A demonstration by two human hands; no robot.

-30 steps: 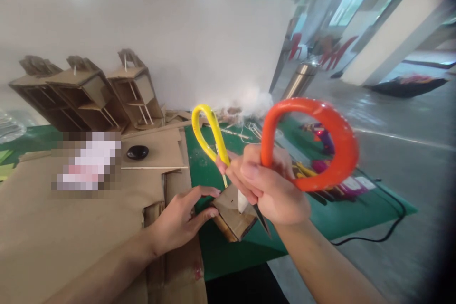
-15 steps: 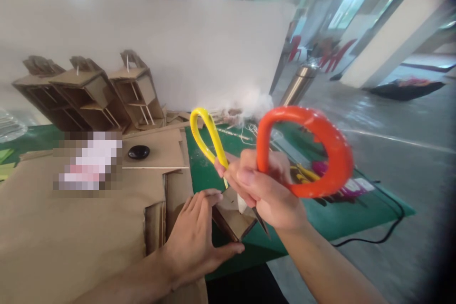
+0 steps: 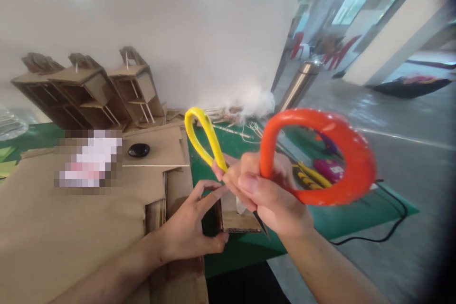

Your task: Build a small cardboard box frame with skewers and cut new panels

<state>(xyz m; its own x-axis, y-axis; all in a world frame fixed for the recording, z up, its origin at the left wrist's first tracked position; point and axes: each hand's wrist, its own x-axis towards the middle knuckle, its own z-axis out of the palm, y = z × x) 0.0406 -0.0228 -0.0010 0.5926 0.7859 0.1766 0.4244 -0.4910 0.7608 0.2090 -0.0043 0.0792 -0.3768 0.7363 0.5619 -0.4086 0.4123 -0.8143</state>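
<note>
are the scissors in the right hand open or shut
Cannot tell: the yellow handle and orange handle stand apart, but the right hand hides the middle, and only one blade tip shows.

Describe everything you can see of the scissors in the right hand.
The scissors have glossy, plastic-looking loop handles, one orange, one yellow, spread apart. The right hand grips them above the green tabletop, hiding the pivot. A dark, pointed, metal-looking blade shows below the hand, slanting down near the small cardboard piece; I can't tell whether they touch.
</note>
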